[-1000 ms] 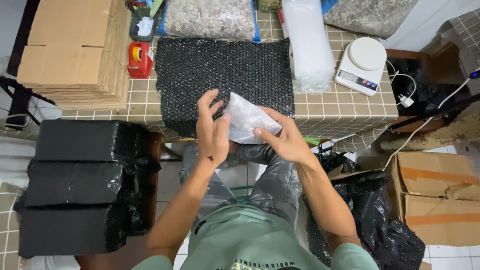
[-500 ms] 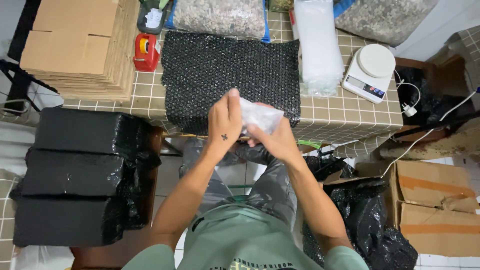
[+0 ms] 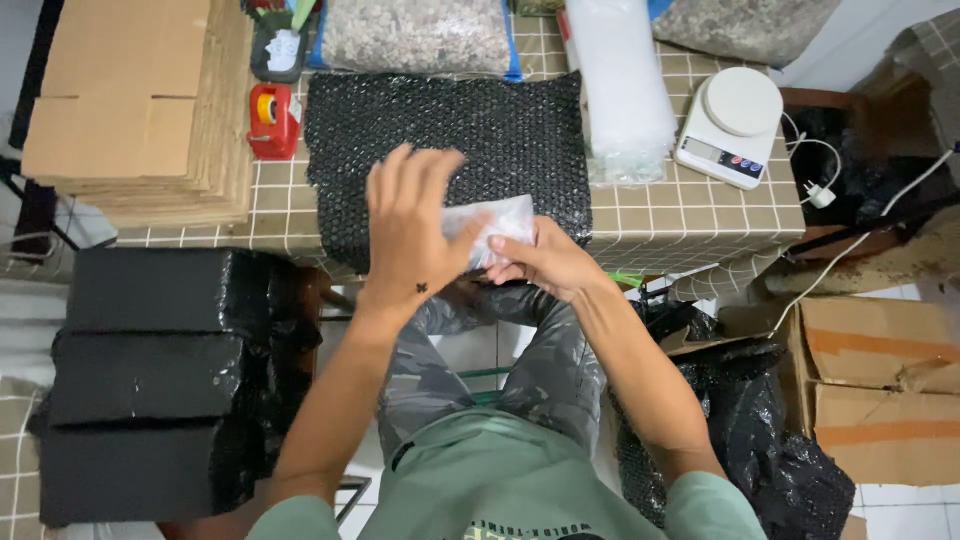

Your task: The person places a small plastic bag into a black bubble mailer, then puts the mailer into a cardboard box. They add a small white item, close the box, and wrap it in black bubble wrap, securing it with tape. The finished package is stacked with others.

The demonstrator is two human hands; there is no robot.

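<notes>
A: What are the fingers doing?

B: The left hand (image 3: 412,235) lies spread, fingers fanned flat across a small clear plastic pouch (image 3: 492,226). The right hand (image 3: 540,262) curls, its fingertips pinching the pouch's near right edge. The pouch sits between both hands, above the near edge of the black bubble-wrap sheet (image 3: 450,160), at the near rim of the tiled table (image 3: 690,225).

A: How would the pouch handle?

B: Light and soft, I judge. It crumples under the fingers and looks slick, so it could slip. Pinching a corner or edge seems safer than squeezing the middle. I cannot tell what is inside.

A: Counts?

B: One pouch, one black sheet. Beyond it, far right, one roll of clear bubble wrap (image 3: 620,85) and one white kitchen scale (image 3: 732,120). Far left, one red tape dispenser (image 3: 272,120) and one stack of flat cardboard (image 3: 140,100). Three black-wrapped parcels (image 3: 150,375) stand stacked near left. Three bags of grey granules (image 3: 415,35) lie along the far edge.
</notes>
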